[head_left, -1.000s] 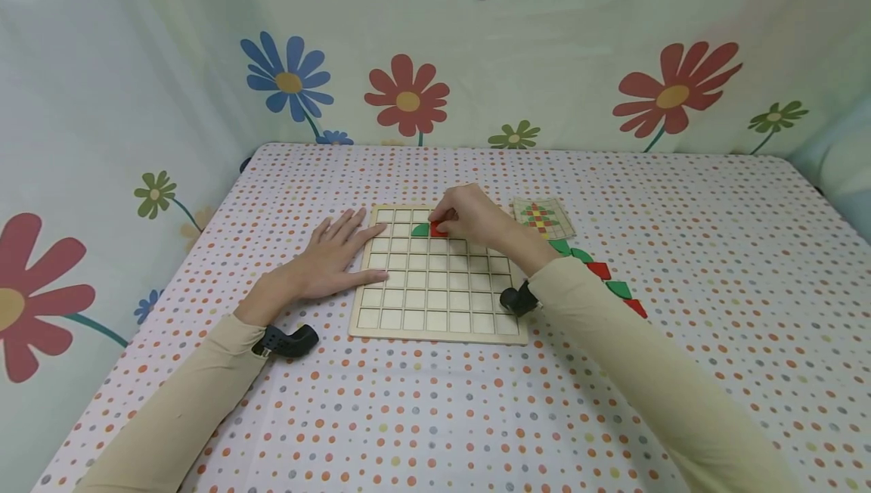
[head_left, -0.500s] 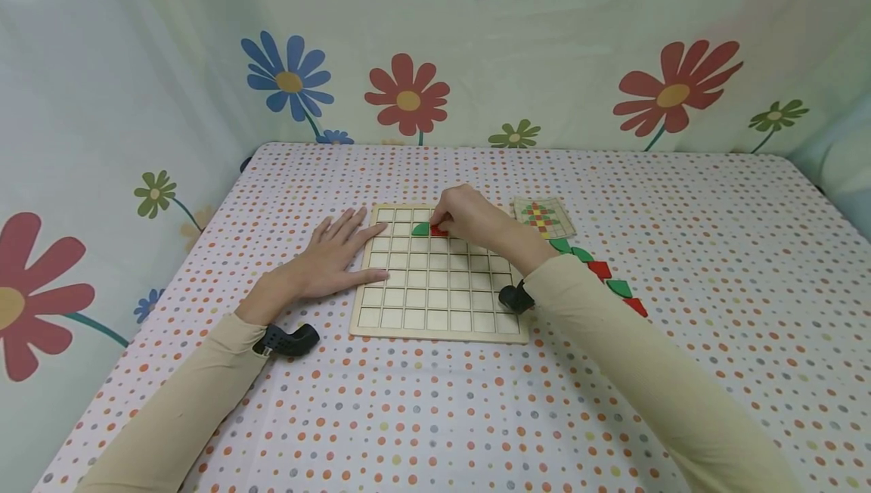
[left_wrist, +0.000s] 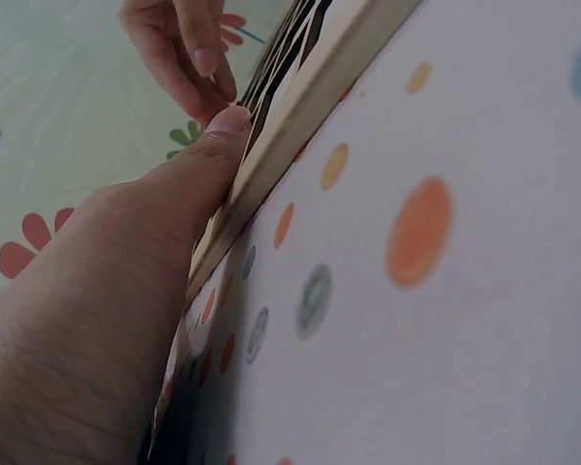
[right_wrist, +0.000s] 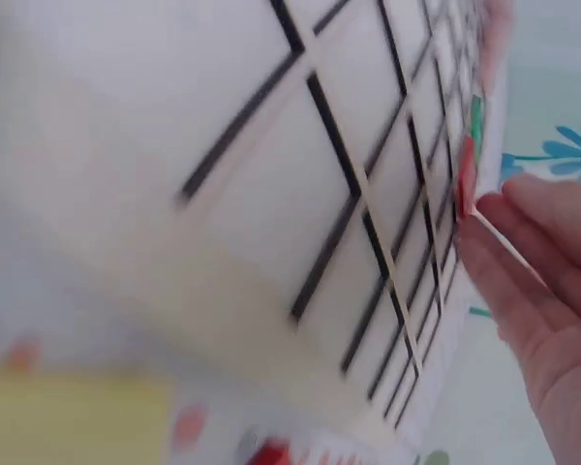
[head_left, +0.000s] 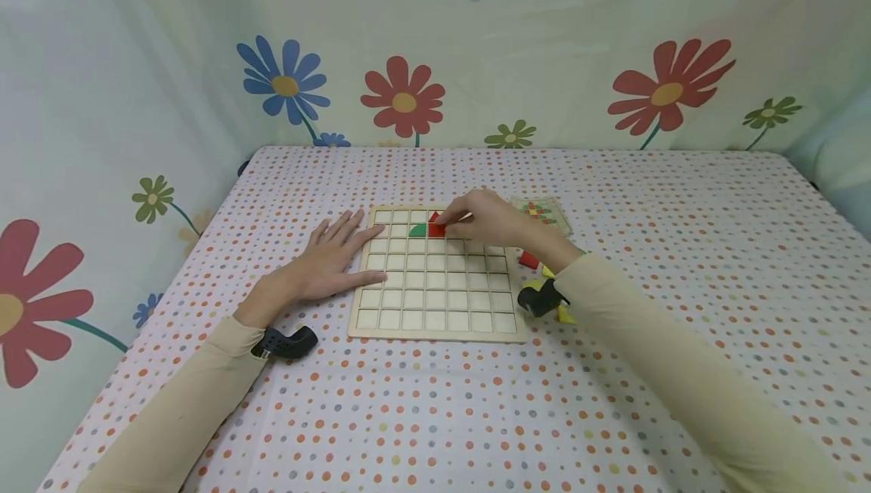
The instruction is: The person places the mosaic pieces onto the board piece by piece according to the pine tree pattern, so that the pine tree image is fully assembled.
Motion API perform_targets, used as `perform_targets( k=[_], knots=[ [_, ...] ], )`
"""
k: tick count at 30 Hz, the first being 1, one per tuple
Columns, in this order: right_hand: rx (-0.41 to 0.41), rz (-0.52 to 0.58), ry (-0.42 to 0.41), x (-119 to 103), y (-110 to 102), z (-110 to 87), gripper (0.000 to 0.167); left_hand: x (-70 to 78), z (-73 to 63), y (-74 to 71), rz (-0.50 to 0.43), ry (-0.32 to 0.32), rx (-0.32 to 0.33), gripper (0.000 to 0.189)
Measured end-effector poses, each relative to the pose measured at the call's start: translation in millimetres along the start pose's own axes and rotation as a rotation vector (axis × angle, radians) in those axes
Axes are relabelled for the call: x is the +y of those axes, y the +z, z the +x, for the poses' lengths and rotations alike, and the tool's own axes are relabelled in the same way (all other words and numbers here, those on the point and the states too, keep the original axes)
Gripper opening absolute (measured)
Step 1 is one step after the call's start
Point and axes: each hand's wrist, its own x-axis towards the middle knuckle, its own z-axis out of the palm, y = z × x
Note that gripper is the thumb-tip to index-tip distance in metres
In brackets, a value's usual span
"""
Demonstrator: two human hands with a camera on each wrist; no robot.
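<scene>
Since the earlier frame a second red piece (head_left: pixel 433 216) appears above the first on the wooden grid board (head_left: pixel 435 304), where the right hand (head_left: pixel 486 221) fingers pinch it, so seating seems in hand; the flat, open left hand (head_left: pixel 333 255) steadies the board's edge.

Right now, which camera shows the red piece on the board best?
The head view: the red piece sits in the grid beside the green piece, at the right hand's fingertips. The right wrist view shows a blurred red sliver edge-on; the left wrist view shows none.
</scene>
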Motion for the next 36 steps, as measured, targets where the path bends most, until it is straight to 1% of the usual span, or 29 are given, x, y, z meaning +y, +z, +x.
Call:
perform_targets(
  k=[3, 9, 12, 17, 20, 25, 28, 32, 36],
  knots=[
    [-0.034, 0.030, 0.020, 1.0, -6.4, -16.0, 0.022, -0.3, -1.1, 0.8, -0.002, 0.002, 0.001, 0.090],
    [-0.036, -0.039, -0.025, 3.8, -13.6, -57.7, 0.017, -0.5, -1.6, 0.8, -0.007, 0.009, 0.003, 0.090],
    [-0.039, -0.071, -0.004, 5.8, -19.7, -79.2, 0.015, -0.9, -1.4, 1.4, -0.005, 0.005, 0.002, 0.090],
    [-0.113, -0.096, 0.033, 15.2, -34.0, -111.1, 0.012, -0.5, -0.4, 2.0, 0.000, 0.003, 0.005, 0.090],
    [-0.148, -0.099, 0.047, 23.8, -41.5, -125.1, 0.015, -0.3, -0.3, 1.6, 0.005, 0.001, 0.006, 0.090],
    [-0.166, -0.114, 0.093, 35.5, -47.0, -141.2, 0.025, 0.7, -0.3, 0.5, 0.005, -0.001, 0.005, 0.090],
    [-0.182, -0.114, 0.108, 40.6, -46.0, -147.4, 0.027, 1.6, -0.1, 0.1, 0.001, 0.000, 0.004, 0.091],
    [-0.175, -0.109, 0.096, 44.4, -42.4, -150.9, 0.025, 1.1, 0.0, 0.0, -0.003, -0.002, 0.000, 0.091],
    [-0.147, -0.154, 0.099, 43.0, -38.6, -148.9, 0.024, -0.5, -0.4, 0.8, -0.005, -0.004, -0.001, 0.090]
  ],
)
